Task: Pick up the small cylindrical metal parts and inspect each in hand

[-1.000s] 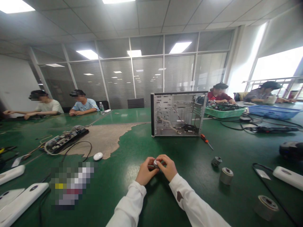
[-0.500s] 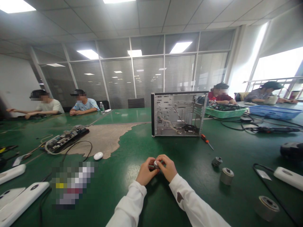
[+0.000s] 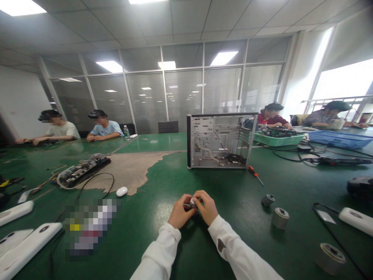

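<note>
A computer case point(image 3: 220, 140) stands on the green counter point(image 3: 167, 249) with its open side toward the wearer. Well in front of the case, below its left end, is a small round metal part point(image 3: 192, 202) (pale on top, mostly covered by fingers). The left grip point(image 3: 180, 212) is closed on this part from one side, and the right grip point(image 3: 206, 207) pinches it from the other, so both hold it together.

An orange-and-black screwdriver point(image 3: 253, 171) lies just beside the case's lower right corner. Three grey metal cylinders, a small one point(image 3: 268, 200), a medium one point(image 3: 280, 219) and a large one point(image 3: 330, 259), sit in front of the case and to its right. Behind the screwdriver, right of the case, is a green basket point(image 3: 276, 141) (full of dark cables). A white oval object point(image 3: 121, 191) lies left of the case and nearer the wearer.
</note>
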The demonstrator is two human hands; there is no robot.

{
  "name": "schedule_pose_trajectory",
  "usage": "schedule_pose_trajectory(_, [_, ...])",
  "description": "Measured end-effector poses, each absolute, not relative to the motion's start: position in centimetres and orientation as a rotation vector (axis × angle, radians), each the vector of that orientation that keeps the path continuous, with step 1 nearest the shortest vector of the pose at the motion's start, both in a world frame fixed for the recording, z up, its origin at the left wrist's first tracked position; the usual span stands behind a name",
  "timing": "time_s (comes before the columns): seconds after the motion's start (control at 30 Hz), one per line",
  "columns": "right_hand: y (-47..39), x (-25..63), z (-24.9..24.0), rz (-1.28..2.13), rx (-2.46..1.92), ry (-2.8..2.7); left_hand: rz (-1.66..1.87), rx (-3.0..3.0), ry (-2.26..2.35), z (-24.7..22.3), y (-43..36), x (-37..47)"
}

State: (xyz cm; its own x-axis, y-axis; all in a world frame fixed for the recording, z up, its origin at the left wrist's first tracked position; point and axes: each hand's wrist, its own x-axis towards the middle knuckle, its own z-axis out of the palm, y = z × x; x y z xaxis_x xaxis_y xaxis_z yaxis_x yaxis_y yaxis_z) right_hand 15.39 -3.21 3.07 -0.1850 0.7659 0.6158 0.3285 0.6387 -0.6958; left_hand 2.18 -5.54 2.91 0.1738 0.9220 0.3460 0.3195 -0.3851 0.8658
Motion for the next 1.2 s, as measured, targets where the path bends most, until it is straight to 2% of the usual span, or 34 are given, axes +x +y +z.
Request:
schedule_pose_trajectory(0.53, [-2.7,15.9,3.2,0.442,-0.901,-1.703,1.194,1.814,1.189,3.1,-5.7,2.2])
schedule_pose_trajectory(0.93, [1.3,19.2,-0.2,0.283,-1.239,-1.815,1.249,1.755,1.323,3.4,-5.4,1.4])
schedule_pose_trajectory(1.2, [1.8,19.9,-1.0,0.377,-1.247,-1.881,1.316,1.673,1.443,3.1,-4.7,0.3])
